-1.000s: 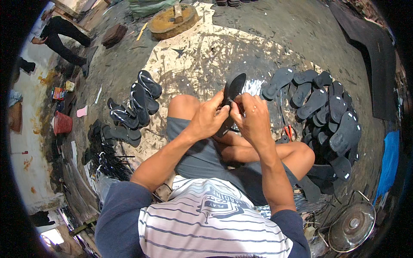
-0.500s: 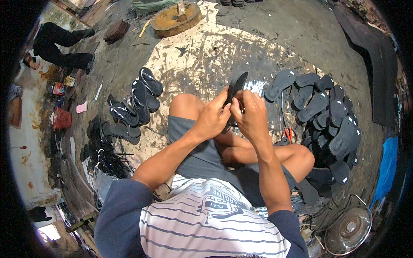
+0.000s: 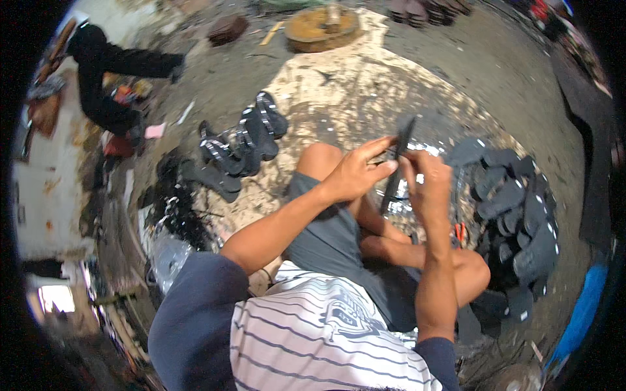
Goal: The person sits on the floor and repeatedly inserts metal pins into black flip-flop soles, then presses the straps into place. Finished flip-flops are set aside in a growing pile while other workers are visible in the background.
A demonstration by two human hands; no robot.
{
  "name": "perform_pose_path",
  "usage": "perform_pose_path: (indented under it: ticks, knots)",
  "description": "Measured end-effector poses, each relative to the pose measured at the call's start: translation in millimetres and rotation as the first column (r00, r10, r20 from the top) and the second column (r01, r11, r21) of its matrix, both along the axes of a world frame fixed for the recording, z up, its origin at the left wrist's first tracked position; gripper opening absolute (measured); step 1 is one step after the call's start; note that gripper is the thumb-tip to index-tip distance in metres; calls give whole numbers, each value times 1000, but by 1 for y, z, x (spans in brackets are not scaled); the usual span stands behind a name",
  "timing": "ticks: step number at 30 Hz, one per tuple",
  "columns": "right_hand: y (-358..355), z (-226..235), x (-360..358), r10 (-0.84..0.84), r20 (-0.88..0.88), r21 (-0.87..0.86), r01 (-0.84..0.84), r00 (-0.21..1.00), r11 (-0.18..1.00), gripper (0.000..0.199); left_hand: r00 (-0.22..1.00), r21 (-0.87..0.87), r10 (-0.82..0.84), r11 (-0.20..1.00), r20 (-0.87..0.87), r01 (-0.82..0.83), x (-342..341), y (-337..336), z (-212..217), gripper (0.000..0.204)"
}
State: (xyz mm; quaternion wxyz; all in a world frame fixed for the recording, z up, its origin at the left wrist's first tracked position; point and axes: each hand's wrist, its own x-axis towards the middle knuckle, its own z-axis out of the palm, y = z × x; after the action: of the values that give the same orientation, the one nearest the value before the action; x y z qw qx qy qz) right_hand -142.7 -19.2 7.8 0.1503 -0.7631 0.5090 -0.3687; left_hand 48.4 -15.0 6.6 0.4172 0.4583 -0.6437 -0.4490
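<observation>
A black flip-flop sole (image 3: pixel 404 138) stands nearly edge-on above my crossed legs. My left hand (image 3: pixel 357 173) grips it from the left, with the fingers reaching behind it and the thumb on its near side. Against the sole's right side is my right hand (image 3: pixel 430 181), its fingers curled and blurred by motion; whatever they pinch cannot be made out. Beyond my left knee stand several black flip-flops with shiny straps (image 3: pixel 248 133). Many loose black soles (image 3: pixel 512 199) with small white tags are heaped to my right. Red-handled pliers or cutters (image 3: pixel 460 232) lie beside my right knee.
Black straps (image 3: pixel 176 202) and a clear plastic bag (image 3: pixel 169 257) lie at my left. A round block (image 3: pixel 319 31) stands far ahead. At the upper left a person in dark trousers (image 3: pixel 124 62) is present. A dark sheet (image 3: pixel 590 143) and blue sheet (image 3: pixel 583 303) border the right.
My view has swung, shifting the surroundings across the picture. The sole is turned more edge-on. My right hand's fingers have shifted along its right side, while my left hand keeps its grip.
</observation>
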Motion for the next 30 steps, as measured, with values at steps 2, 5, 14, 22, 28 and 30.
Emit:
perform_pose_path:
  ticks: [2, 5, 14, 22, 28, 30]
  knots:
    - [-5, 11, -8, -5, -199, -11, 3, 980, 1000, 12, 996, 155, 80, 984, 40, -86, 11, -20, 38, 60]
    - [-21, 8, 16, 172, -262, -97, -203, 950, 974, 13, 964, -50, 85, 996, 253, -74, 44, -59, 1, 51]
    - [-80, -203, -136, -575, -242, 231, 622, 781, 748, 63, 444, 126, 896, 437, 28, -890, 383, -7, -104, 57]
    - [-95, -235, -117, -809, 27, 694, 572, 587, 438, 93, 472, -448, 651, 755, 594, -478, 281, -32, -75, 48]
    - [-55, -124, -19, -319, 752, 624, -465, 577, 628, 59, 889, 428, 375, 871, -261, -242, 68, -73, -25, 68]
    - [-37, -112, -14, -34, 766, 538, -611, 642, 581, 49, 887, 381, 300, 911, -351, -158, 54, -84, -27, 76]
